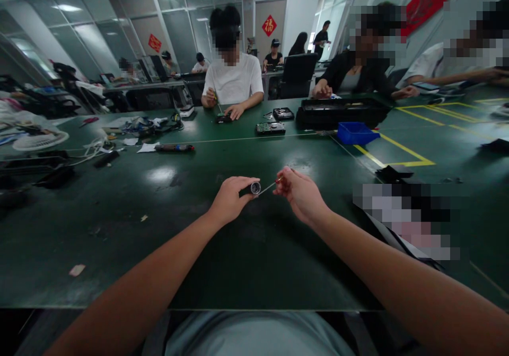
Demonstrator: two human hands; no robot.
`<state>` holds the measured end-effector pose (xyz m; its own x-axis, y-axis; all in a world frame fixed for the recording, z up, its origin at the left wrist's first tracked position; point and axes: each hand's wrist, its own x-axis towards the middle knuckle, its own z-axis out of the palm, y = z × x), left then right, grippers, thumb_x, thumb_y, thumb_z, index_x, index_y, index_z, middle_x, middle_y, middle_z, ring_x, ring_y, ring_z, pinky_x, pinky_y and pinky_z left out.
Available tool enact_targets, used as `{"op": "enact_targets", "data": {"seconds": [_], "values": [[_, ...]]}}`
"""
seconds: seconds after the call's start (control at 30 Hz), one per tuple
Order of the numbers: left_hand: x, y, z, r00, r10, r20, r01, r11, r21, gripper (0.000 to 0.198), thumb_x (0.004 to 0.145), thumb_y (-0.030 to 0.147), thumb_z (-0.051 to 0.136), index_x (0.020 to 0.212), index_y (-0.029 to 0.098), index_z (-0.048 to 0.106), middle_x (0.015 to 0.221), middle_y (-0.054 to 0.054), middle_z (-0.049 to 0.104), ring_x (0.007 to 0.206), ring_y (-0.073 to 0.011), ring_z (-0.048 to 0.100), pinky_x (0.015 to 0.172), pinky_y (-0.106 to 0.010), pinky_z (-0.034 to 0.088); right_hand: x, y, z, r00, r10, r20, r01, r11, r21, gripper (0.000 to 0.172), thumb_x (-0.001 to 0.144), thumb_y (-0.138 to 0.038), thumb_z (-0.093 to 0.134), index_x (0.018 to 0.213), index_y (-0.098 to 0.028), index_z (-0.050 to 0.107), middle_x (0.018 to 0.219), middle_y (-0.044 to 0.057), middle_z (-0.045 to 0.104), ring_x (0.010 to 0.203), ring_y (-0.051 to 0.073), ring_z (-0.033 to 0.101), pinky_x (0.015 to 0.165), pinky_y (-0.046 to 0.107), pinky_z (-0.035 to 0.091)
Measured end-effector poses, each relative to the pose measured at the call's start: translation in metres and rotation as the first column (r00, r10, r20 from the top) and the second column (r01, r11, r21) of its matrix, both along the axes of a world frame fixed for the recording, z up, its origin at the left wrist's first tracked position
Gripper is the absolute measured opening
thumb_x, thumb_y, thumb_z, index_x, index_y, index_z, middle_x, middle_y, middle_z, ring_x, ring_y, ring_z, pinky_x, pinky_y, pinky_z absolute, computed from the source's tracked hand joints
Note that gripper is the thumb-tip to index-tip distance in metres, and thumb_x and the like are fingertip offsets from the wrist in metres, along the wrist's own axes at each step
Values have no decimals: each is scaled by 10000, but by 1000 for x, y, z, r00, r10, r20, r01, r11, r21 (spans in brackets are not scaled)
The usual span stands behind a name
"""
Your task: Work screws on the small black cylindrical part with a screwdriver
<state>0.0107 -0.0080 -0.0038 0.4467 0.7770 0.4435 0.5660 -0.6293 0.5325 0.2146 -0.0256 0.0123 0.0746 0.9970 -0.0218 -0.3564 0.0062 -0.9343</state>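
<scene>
My left hand is closed around a small black cylinder with a round, silver-rimmed end turned towards me. It looks like a flashlight or a lens barrel; which one I cannot tell. In my right hand is a screwdriver, pinched by its reddish handle, which the fingers mostly cover. Its thin metal shaft slants down and left to the lower edge of the cylinder. Whether the tip touches the cylinder is too small to tell. Both hands are above the green table.
Across the table a person in a white shirt works on a small black device. Nearby lie hard drives, a long black casing and a blue bin. A dark electric screwdriver and cable clutter lie left.
</scene>
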Motion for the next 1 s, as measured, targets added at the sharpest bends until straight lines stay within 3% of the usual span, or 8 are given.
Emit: {"op": "enact_targets", "data": {"seconds": [0.2,0.57,0.7,0.83,1.0], "values": [[1,-2,0,999,42,-4,-42,997,-58,399,861,223,720,1250,264,641,1230,-22,679,1153,-226,592,1031,-425,437,1,-2,-1,964,-205,171,161,957,240,251,878,-468,622,852,-218,634,758,4,618,680,140,576,646,301,506],[-1,-2,-2,999,31,33,-28,996,-88,408,861,231,716,1260,274,639,1245,-30,668,1173,-232,580,1055,-446,426,3,-9,8,873,-229,431,68,932,357,262,929,-447,557,900,-199,637,775,27,682,689,160,634,678,330,508],[-2,-3,-2,999,39,38,-35,995,-96,412,857,228,720,1258,278,640,1242,-27,668,1174,-229,579,1053,-450,431,5,-15,18,748,-285,600,78,934,347,351,872,-511,632,708,-204,592,622,10,653,568,147,587,579,296,439],[-2,-3,-3,998,33,47,-29,996,-86,411,858,225,720,1257,281,638,1231,-25,671,1168,-225,585,1050,-444,436,6,-17,18,609,-381,696,82,903,422,427,850,-528,653,593,-219,510,527,-23,573,482,119,484,514,277,352],[-2,-2,-3,997,29,65,-24,997,-79,400,840,208,739,1227,263,652,1213,-34,680,1149,-228,600,1043,-435,441,4,-18,15,546,-434,717,37,867,497,372,851,-491,664,629,-220,540,540,-31,556,488,118,479,507,269,343]]}}
